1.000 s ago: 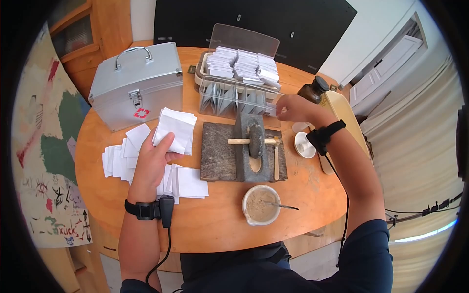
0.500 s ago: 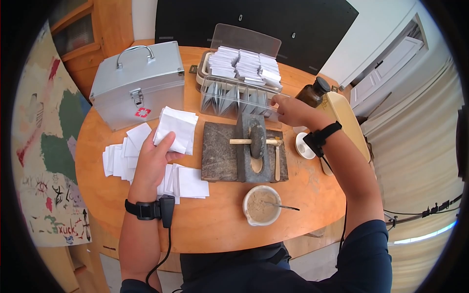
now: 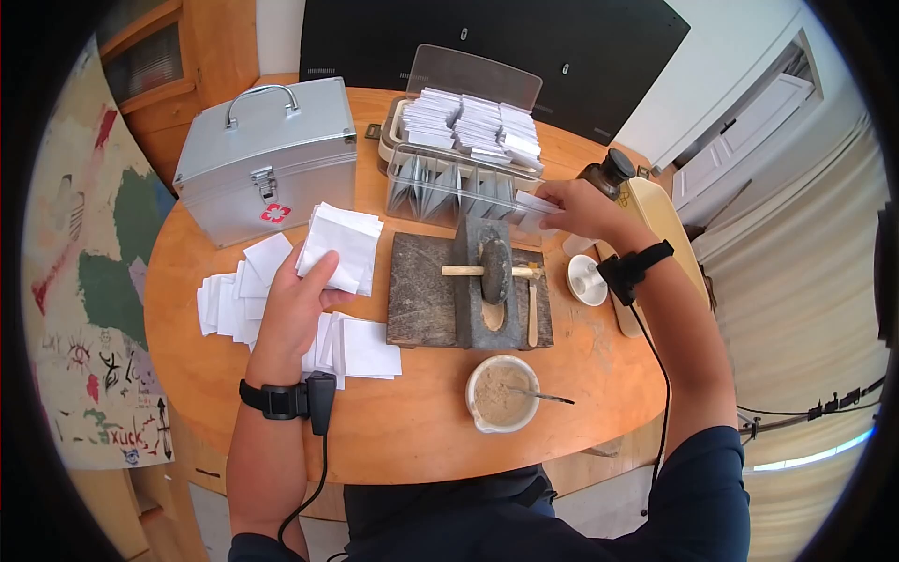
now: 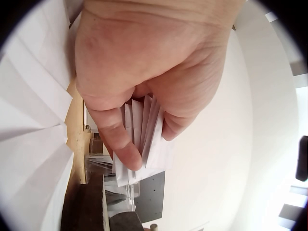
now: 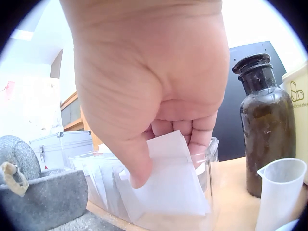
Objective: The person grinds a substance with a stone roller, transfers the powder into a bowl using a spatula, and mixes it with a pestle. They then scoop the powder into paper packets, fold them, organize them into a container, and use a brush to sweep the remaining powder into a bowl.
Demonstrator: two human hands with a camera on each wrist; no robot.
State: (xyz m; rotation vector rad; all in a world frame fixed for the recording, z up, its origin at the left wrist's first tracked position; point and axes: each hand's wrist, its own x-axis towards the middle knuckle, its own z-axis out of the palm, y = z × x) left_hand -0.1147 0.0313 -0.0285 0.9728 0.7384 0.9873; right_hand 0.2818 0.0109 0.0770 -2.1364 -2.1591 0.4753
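Observation:
My left hand grips a stack of folded white paper packets, thumb across the front. In the left wrist view their folded edges fan out between thumb and fingers. At the right end of a clear divided box, my right hand pinches a white packet, thumb in front and fingers behind. That packet's lower part overlaps the box wall in the right wrist view. Other packets stand in the box's slots. More white packets lie spread on the table beneath my left hand.
Behind the clear box stands a bin full of packets. A silver case is at back left. A stone grinder on a slab, a bowl of powder with a spoon, a white dish and a brown bottle stand nearby.
My right hand moved in over the box's right end, then drew back slightly right, and the packet now shows between its fingers and the box. My left hand kept its hold on the stack.

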